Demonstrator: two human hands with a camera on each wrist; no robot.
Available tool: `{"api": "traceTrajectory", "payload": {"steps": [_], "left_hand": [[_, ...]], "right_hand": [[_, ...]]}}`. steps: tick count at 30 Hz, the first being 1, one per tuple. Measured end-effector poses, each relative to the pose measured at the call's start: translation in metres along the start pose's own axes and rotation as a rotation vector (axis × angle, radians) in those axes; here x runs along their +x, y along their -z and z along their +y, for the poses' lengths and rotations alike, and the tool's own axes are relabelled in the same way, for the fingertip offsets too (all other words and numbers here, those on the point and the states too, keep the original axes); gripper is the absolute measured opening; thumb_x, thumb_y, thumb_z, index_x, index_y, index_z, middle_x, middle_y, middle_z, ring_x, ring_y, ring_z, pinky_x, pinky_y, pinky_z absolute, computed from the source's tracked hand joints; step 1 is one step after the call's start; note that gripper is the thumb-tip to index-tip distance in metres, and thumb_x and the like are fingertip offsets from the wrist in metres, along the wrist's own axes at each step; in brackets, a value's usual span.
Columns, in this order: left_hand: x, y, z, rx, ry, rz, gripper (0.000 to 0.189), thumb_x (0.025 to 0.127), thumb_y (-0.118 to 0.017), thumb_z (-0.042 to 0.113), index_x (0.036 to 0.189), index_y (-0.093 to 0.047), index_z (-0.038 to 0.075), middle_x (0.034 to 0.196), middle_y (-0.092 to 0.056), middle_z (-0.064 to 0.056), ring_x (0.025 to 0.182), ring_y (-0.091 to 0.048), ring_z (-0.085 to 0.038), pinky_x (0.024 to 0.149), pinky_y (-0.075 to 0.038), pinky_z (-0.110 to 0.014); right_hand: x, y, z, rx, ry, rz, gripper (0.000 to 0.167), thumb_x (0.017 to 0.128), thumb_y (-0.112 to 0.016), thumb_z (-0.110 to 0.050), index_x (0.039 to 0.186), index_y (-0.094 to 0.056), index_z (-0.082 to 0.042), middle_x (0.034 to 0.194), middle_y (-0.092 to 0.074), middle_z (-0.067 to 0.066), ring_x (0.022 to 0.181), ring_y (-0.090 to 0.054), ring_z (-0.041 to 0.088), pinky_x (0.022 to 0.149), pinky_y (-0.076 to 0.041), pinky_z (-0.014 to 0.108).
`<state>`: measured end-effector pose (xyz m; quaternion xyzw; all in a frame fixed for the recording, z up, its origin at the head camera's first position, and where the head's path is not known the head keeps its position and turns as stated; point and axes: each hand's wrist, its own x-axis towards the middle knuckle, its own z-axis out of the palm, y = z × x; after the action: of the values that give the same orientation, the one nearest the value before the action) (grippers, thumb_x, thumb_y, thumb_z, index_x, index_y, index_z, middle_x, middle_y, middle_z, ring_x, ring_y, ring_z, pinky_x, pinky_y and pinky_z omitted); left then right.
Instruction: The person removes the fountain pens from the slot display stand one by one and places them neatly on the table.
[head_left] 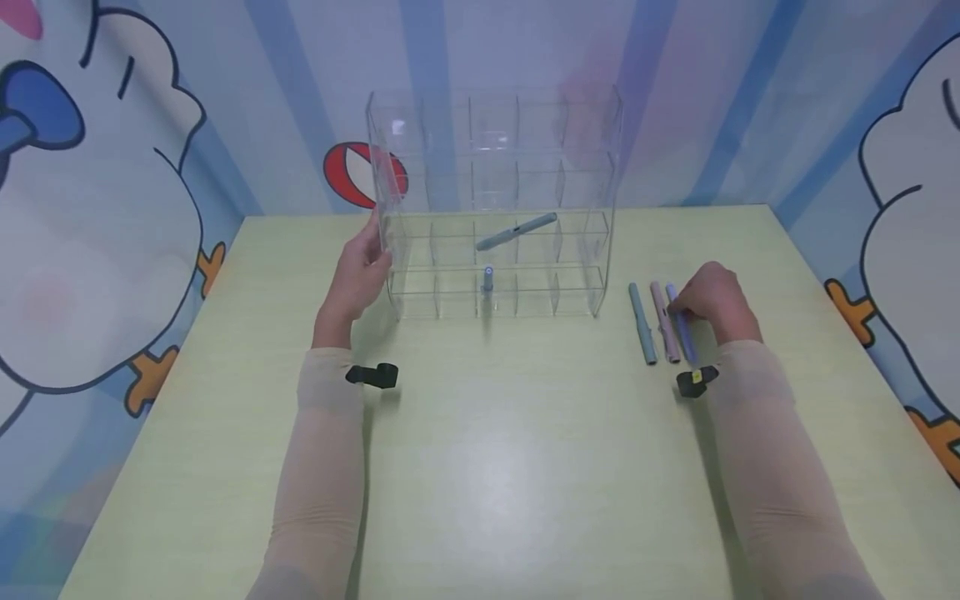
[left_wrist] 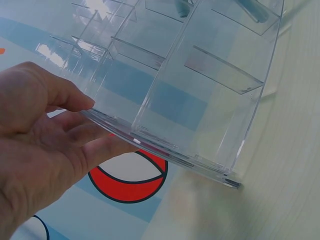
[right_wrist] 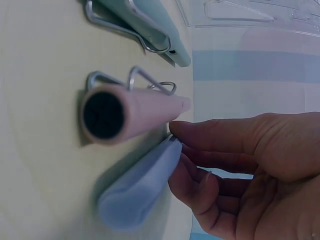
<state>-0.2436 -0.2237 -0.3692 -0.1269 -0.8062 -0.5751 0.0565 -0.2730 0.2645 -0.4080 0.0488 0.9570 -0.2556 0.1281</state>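
Lavender pen, pinched by right hand, partly hidden in head view.

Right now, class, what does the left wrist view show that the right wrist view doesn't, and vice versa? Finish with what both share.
Only the left wrist view shows the left hand gripping the side of the clear rack, the printed red-and-white ball, and part of a blue-green pen in the rack.

Only the right wrist view shows the right hand pinching the lavender pen, plus the pink pen and green pen.

Both share the table, the blue-striped wall and the rack, though the right one catches only a little of it.
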Motion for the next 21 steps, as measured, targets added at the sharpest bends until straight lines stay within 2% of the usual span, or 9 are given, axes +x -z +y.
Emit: {"api": "traceTrajectory", "payload": {"steps": [6,16,21], "left_hand": [[0.001,0.000,-0.001,-0.009,0.003,-0.007,0.071,0.099,-0.039,-0.008,0.161,-0.014,0.014,0.164,-0.021,-0.013,0.145,-0.029,-0.038,0.110,-0.035,-0.052],[0.002,0.000,0.001,0.003,0.024,-0.004,0.071,0.099,-0.042,-0.008,0.161,-0.015,0.016,0.165,-0.021,-0.012,0.146,-0.028,-0.037,0.111,-0.034,-0.050],[0.006,0.000,-0.013,-0.007,0.020,0.006,0.072,0.100,-0.041,-0.007,0.161,-0.016,0.021,0.165,-0.022,-0.009,0.146,-0.028,-0.036,0.110,-0.037,-0.053]], "right_hand": [[0.002,-0.001,0.000,0.004,-0.010,-0.008,0.023,0.084,-0.075,-0.015,0.081,-0.074,0.007,0.070,-0.068,0.010,0.070,-0.058,0.025,0.070,-0.048,0.041],[0.001,-0.001,-0.001,-0.003,-0.010,-0.015,0.025,0.085,-0.075,-0.017,0.083,-0.073,0.008,0.073,-0.068,0.012,0.071,-0.056,0.026,0.071,-0.047,0.042],[0.002,0.000,-0.001,-0.012,-0.015,-0.024,0.026,0.086,-0.073,-0.018,0.079,-0.073,0.007,0.070,-0.066,0.010,0.070,-0.056,0.025,0.069,-0.047,0.040]]}}
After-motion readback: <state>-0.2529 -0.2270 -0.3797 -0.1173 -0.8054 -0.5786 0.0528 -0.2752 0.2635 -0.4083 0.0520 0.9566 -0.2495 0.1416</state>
